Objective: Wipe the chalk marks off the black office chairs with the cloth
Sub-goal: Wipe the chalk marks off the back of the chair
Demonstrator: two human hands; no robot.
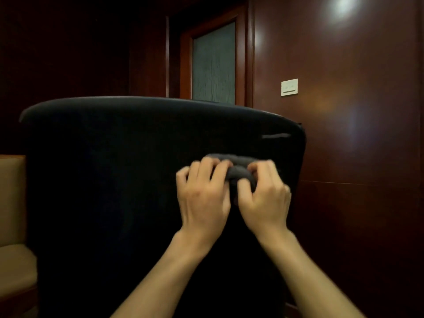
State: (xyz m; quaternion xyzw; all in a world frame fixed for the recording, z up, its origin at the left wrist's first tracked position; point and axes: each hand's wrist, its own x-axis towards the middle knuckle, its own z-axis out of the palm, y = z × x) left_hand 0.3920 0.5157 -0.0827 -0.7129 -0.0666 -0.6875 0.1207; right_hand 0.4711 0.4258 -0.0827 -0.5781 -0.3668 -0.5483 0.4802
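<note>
**Cloth Held Against Chair Back**

Head view: Bunched grey cloth (pixel 238 173) against the black chair (pixel 110 180) back, upper right area, gripped from both sides. Left hand (pixel 203 193) fingers curled over cloth's left part. Right hand (pixel 263 196) fingers and thumb curled round its right part. Faint pale mark (pixel 276 135) near chair's top right corner, above the cloth. Wood-panelled wall (pixel 355 134) behind, with wall plate (pixel 289 87) and glazed door (pixel 214 63). Tan seat (pixel 13 226) at left.

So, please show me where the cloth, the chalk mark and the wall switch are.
cloth (pixel 238 174): head view, on the grey bunched part between the hands.
chalk mark (pixel 276 136): head view, on the pale streak's middle.
wall switch (pixel 289 87): head view, on the plate's centre.
</note>
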